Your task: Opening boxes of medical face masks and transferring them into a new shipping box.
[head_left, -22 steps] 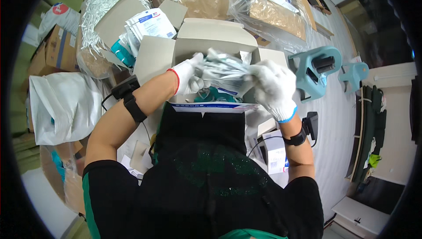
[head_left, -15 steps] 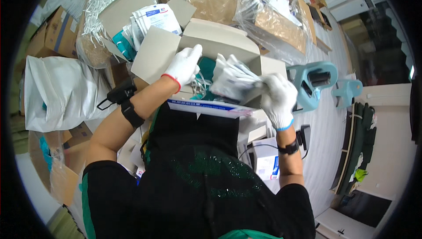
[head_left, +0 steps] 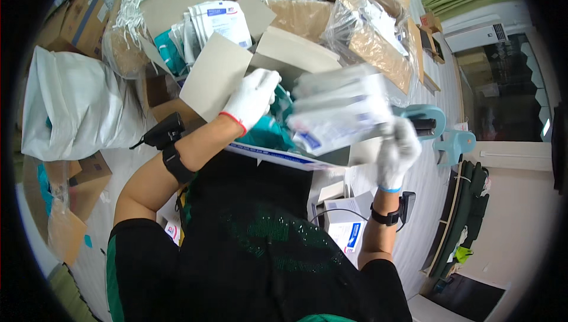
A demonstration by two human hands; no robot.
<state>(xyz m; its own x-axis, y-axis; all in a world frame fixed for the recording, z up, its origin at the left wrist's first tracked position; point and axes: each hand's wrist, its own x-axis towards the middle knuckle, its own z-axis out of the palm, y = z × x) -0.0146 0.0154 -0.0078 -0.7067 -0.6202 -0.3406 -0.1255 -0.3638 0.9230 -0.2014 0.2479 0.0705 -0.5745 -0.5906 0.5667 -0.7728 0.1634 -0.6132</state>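
Note:
A white carton (head_left: pixel 278 157) with raised flaps stands open in front of me. Teal folded bundles (head_left: pixel 269 132) lie in its left part. My left hand (head_left: pixel 253 100), in a white glove with a red cuff, reaches in over the left end; its fingers are curled by the teal bundles, and what they grip is hidden. At the right, my right hand (head_left: pixel 400 153), gloved in white with a blue cuff, is closed on the right end of a stack of white flat packets (head_left: pixel 340 112). The packets are tilted over the carton and smeared by motion.
Behind at left, another open carton holds white packets (head_left: pixel 222 23) and teal bundles. A plastic-lined cardboard box (head_left: pixel 378 52) is at the far right. Beyond my right hand stand light-blue plastic stools (head_left: pixel 455 145). A white sack (head_left: pixel 77 106) sits left; a small carton (head_left: pixel 346 227) lies below.
My right hand has moved right and a little nearer, and the packet stack has come up out of the carton and spread out. More of the teal bundles shows. My left hand stays near the carton's left end.

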